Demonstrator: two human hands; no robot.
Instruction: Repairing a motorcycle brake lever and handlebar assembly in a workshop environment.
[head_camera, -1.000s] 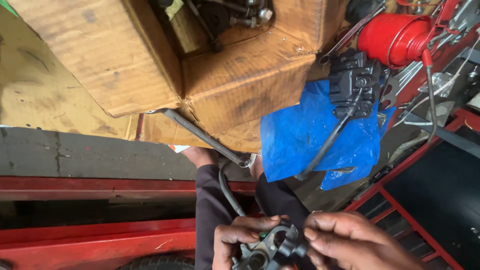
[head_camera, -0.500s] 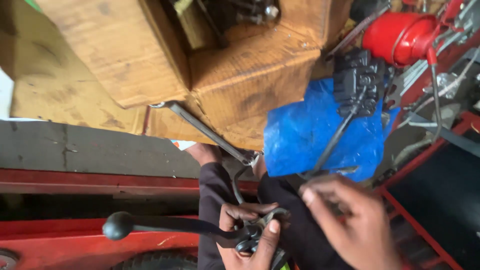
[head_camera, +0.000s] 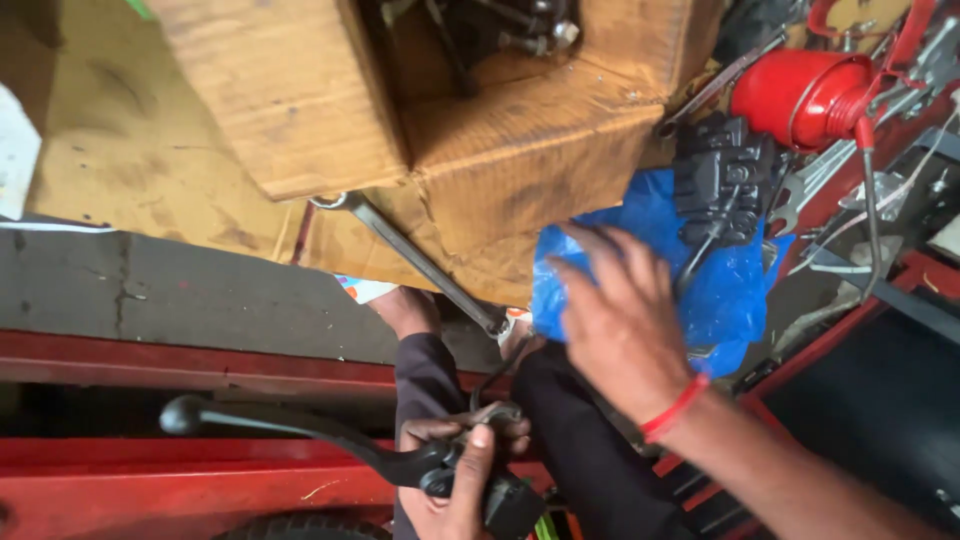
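Only the head view to go on here. My left hand (head_camera: 455, 480) sits low in the middle of the shot, grip wrapped tight around the black metal brake lever assembly with the ball-tipped handle (head_camera: 330, 445). The lever sticks out to the left over the red painted metal frame rail (head_camera: 180, 365), ball end well away from the fingers. A thin dark cable (head_camera: 500, 370) loops up from the assembly between my dark trousered knees.

My right hand (head_camera: 620, 320) is up and away from the lever, fingers spread, grip open and holding nothing. It hangs right in front of the crumpled blue plastic bag (head_camera: 745, 290). On that bag lies a black plastic switch block with wires (head_camera: 725, 185), and just beyond it a red round metal canister (head_camera: 800, 95).

Above is a worn brown cardboard box (head_camera: 500, 150) with a long steel spanner (head_camera: 420, 260) lying across its front flap.
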